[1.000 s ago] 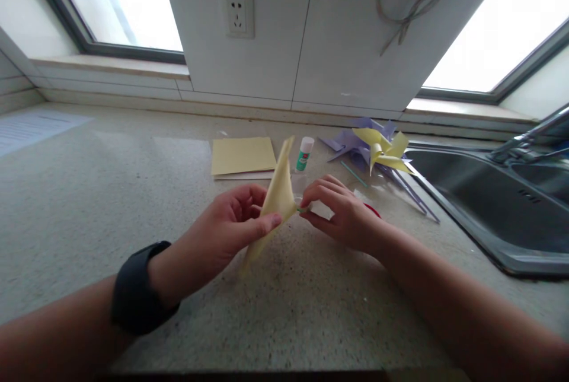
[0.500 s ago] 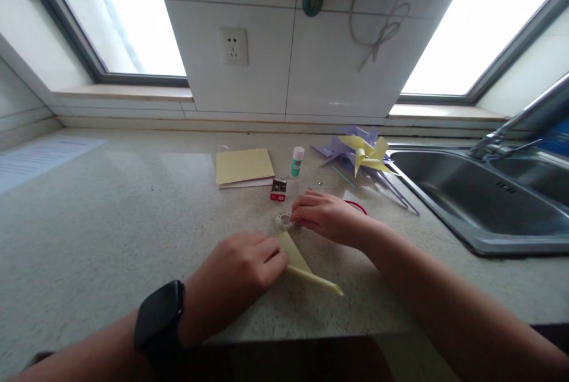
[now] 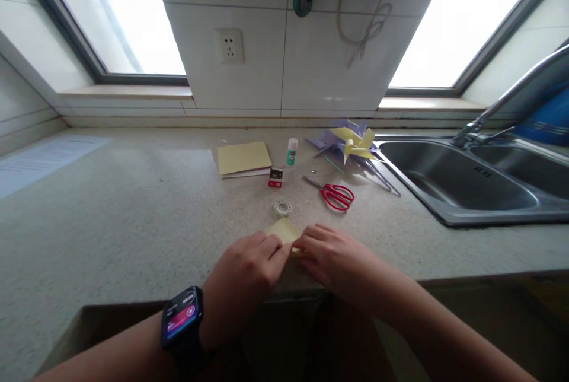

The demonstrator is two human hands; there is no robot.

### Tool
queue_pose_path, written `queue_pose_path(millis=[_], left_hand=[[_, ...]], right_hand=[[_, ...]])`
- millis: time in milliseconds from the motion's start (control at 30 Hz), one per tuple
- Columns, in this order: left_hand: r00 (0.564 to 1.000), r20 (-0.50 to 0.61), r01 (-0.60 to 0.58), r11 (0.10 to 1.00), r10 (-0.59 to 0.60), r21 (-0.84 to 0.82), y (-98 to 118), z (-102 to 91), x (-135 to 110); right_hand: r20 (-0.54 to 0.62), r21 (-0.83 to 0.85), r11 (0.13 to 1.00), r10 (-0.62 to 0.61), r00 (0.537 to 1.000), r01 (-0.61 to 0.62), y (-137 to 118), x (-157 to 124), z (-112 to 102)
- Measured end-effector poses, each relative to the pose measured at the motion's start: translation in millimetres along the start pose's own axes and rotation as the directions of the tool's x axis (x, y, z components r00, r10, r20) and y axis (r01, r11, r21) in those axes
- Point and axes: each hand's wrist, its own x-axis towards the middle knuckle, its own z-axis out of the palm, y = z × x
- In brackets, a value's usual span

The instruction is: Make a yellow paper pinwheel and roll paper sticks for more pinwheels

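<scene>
Near the counter's front edge, a pale yellow paper (image 3: 283, 229) lies partly rolled, its near edge mostly covered by my fingers. My left hand (image 3: 253, 263) wears a smartwatch (image 3: 182, 315) at the wrist and grips the paper from the left. From the right, my right hand (image 3: 326, 251) pinches the same paper, fingertips close to those of the left. Just beyond the paper sits a roll of clear tape (image 3: 282, 209). Red-handled scissors (image 3: 335, 195) rest past my right hand, blades pointing left.
Farther back are a small red-and-black box (image 3: 275, 178), a glue stick (image 3: 291, 152) standing upright and a stack of yellow paper (image 3: 243, 158). Purple and yellow paper pinwheels (image 3: 351, 142) lie beside the steel sink (image 3: 444, 216). A printed sheet (image 3: 48, 159) is at far left.
My right hand has come back from beside the tape to the yellow paper, uncovering the scissors. The paper is drawn nearer the counter edge, and the watch screen has lit up.
</scene>
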Motion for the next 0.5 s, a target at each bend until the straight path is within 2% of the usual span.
queue_pose_path(millis=[67,167,333,500], left_hand=[[0.998,0.019,0.057,0.997,-0.056,-0.057,3,-0.2,1],[0.992,0.068,0.116,0.982,-0.107,-0.146,7,-4.4,0],[0.993,0.067,0.111,0.974,-0.099,-0.199,11,-7.9,-12],[0.997,0.027,0.078,0.985,-0.075,-0.154,12,-0.7,-25]], right_hand=[[-0.065,-0.045,0.996,0.068,0.996,-0.071,-5,-9,16],[-0.150,-0.101,0.988,0.102,0.983,-0.118,-8,-16,29],[-0.225,-0.210,0.967,0.093,0.970,-0.142,-22,-24,29],[-0.282,-0.146,0.975,0.120,0.952,-0.166,-45,-32,32]])
